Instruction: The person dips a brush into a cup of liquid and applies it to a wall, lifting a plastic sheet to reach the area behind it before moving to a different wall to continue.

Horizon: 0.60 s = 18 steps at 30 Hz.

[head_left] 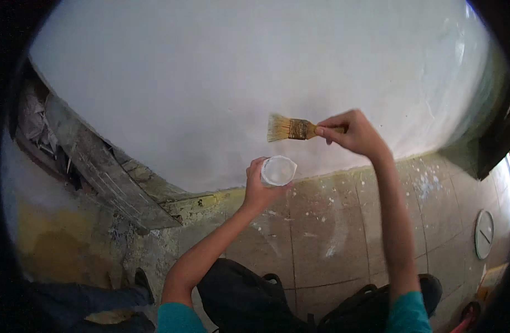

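My right hand [352, 132] grips the wooden handle of a flat paintbrush [292, 128]. Its pale, splayed bristles point left, in front of the white wall [210, 89]; whether they touch it I cannot tell. Below and slightly left of the brush, my left hand [259, 186] is wrapped round a small white cup [278, 170]. The cup's mouth faces up toward me, and whitish contents show inside. Brush and cup are apart.
A tiled floor [327, 222] spotted with white paint meets the wall's lower edge. A worn board [105, 158] slants along the left. A round pale lid-like object [484, 234] is at the right. Another person's legs [94, 297] show at lower left.
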Motion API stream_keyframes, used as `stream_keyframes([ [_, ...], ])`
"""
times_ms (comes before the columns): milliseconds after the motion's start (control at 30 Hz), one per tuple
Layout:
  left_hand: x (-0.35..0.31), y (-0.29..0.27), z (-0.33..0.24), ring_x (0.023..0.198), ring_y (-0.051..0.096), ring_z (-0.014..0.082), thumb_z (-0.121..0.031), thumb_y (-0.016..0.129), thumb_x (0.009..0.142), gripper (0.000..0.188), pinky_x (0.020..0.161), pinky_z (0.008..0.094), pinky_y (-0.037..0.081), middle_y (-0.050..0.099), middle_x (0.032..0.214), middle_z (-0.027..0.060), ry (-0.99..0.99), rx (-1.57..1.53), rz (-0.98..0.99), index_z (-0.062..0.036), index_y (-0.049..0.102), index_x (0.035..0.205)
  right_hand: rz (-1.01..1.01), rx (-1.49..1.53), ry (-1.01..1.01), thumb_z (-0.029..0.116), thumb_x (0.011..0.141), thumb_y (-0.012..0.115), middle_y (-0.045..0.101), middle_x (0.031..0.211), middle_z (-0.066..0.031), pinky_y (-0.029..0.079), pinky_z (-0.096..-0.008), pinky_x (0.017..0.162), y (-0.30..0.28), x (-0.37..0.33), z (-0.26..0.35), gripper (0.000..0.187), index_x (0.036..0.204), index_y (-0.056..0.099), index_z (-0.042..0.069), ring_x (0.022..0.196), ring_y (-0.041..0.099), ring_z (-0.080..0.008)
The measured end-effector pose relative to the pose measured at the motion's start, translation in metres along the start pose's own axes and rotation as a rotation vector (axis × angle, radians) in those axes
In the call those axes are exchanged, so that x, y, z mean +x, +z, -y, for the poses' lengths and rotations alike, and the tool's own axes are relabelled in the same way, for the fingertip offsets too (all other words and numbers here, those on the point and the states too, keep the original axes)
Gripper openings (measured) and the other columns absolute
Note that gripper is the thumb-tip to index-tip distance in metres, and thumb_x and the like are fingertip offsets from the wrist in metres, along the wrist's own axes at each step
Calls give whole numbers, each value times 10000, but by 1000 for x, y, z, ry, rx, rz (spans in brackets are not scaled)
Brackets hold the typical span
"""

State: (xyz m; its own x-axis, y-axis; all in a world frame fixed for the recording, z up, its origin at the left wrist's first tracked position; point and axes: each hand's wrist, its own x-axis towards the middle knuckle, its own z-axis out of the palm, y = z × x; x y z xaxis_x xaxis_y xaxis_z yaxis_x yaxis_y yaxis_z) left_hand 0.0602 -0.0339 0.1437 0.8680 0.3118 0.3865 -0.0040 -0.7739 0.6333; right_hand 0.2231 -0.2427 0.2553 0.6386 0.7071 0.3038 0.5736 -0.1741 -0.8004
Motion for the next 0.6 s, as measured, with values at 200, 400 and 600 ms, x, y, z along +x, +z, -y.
stream_keyframes([
  [200, 3, 4, -10, 1126, 403, 293, -266, 862, 612, 693, 971, 409, 355, 449, 1177, 106, 66, -86, -71, -42, 510, 1165, 134, -404, -471, 133, 800, 690, 651, 803, -75, 527, -328, 593, -34, -4, 43, 158, 939, 717, 62, 634, 632, -202],
  [400, 4, 5, -20, 1117, 398, 294, -255, 859, 614, 717, 975, 412, 348, 442, 1171, 103, 50, -98, -72, -36, 485, 1186, -243, -810, -619, 109, 766, 700, 600, 871, 29, 523, -252, 560, -29, -39, 32, 232, 964, 717, 229, 654, 579, -88],
  [600, 2, 8, -28, 1126, 369, 292, -293, 853, 609, 756, 982, 416, 331, 419, 1188, 109, 37, -83, -31, -25, 472, 1205, -233, -849, -756, 115, 738, 706, 611, 831, 43, 501, -260, 572, -22, -47, 17, 217, 917, 720, 237, 712, 582, -82],
])
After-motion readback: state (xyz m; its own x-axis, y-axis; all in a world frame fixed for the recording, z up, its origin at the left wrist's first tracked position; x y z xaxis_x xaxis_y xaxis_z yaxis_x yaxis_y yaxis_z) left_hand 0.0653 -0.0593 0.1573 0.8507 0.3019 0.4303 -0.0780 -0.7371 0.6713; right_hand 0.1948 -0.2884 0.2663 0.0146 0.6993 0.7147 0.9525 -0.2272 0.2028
